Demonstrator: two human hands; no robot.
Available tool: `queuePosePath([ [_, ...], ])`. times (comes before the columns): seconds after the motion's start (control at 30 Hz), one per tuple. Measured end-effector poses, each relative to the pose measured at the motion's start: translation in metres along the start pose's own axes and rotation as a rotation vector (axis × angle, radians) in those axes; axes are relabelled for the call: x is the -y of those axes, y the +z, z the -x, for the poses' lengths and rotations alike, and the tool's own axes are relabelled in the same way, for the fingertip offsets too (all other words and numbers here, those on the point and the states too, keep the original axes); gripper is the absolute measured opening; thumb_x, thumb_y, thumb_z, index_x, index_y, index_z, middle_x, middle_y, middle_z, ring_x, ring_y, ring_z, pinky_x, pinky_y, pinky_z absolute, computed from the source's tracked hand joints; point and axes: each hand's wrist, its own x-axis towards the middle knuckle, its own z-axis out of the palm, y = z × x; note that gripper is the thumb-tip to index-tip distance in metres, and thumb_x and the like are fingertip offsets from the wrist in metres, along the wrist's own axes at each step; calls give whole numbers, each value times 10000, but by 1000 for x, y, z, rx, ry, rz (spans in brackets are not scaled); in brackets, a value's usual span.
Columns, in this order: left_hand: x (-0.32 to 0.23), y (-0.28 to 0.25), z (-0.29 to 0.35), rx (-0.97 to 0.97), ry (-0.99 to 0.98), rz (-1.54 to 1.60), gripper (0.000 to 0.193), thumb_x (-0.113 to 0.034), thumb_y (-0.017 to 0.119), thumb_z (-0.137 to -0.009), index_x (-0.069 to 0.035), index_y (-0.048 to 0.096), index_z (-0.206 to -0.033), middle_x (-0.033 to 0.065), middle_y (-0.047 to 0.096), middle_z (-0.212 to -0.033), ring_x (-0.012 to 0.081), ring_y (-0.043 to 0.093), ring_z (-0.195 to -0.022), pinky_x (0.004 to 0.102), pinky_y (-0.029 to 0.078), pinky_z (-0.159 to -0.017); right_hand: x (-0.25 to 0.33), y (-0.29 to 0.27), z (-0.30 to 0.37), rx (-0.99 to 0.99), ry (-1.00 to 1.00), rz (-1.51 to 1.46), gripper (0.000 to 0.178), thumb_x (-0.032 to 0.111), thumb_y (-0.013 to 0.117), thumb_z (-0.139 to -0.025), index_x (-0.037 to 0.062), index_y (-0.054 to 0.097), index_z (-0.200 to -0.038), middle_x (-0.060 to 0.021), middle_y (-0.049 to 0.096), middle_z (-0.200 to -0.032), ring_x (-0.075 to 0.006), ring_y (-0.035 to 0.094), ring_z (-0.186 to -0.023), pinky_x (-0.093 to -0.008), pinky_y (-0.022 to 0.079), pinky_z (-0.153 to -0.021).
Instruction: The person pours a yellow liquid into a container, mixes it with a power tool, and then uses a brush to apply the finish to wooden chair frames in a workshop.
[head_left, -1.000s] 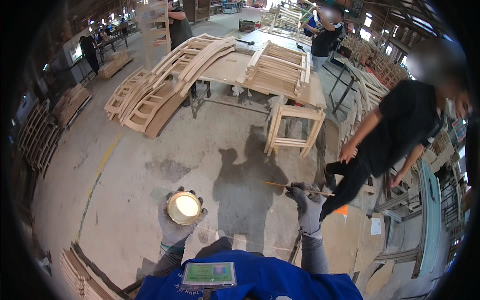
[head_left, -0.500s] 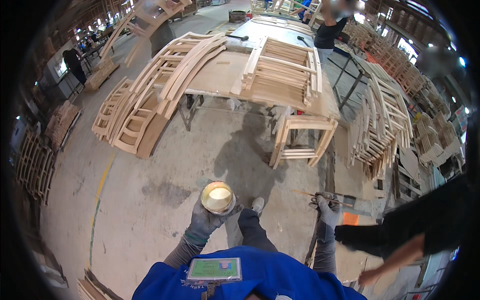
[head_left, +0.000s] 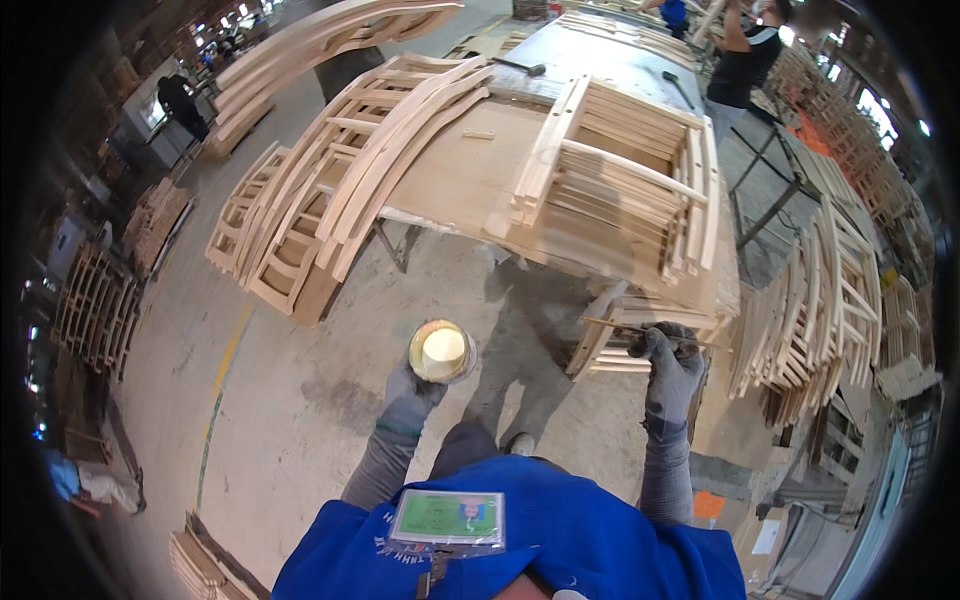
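Observation:
My gloved left hand (head_left: 410,396) is closed round a small round tub (head_left: 440,327), held upright over the floor. Pale cream liquid (head_left: 443,353) shows inside it. In my gloved right hand (head_left: 672,380) is a thin wooden stick (head_left: 610,323), pinched and pointing left; I cannot make out a brush head on it. That hand is in front of a small wooden frame (head_left: 598,335) standing on the floor at the table's near edge. A stack of slatted wooden frames (head_left: 630,170) lies on the table above my right hand.
The cardboard-covered table (head_left: 455,165) stretches ahead. Curved chair-back frames (head_left: 340,165) are piled along its left side, and more frames (head_left: 815,300) are stacked at right. Two mallets lie farther up, one a black-headed mallet (head_left: 535,70). A person in black (head_left: 750,65) stands at far right.
I have moved nearer the table. My right hand with the stick has risen towards the small frame, and the tub is higher in view. The person close at lower right has left view.

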Motion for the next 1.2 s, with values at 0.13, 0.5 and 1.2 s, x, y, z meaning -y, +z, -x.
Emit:
queuePosePath([
  [0.13,4,-5,-98,29,397,-695,321,-184,424,-941,-46,501,-1220,107,580,-1159,206,588,-1021,315,500,-847,-28,8,-42,-33,-1,52,138,25,617,-820,-36,605,-942,-91,624,-809,-160,607,-668,-272,519,-627],
  [0.5,41,-20,-442,-556,-184,385,234,-176,460,-933,-66,551,-1118,103,621,-1033,201,607,-935,301,516,-781,-86,8,-142,-396,156,184,124,93,565,-874,0,567,-957,-81,607,-817,-140,594,-678,-268,519,-605],
  [1.2,-36,79,-521,25,-237,123,272,-88,465,-913,20,503,-1160,96,573,-1065,148,558,-994,279,459,-878,-108,56,-245,-639,215,343,109,44,566,-868,-20,562,-956,-93,607,-833,-150,606,-688,-272,531,-605],
])
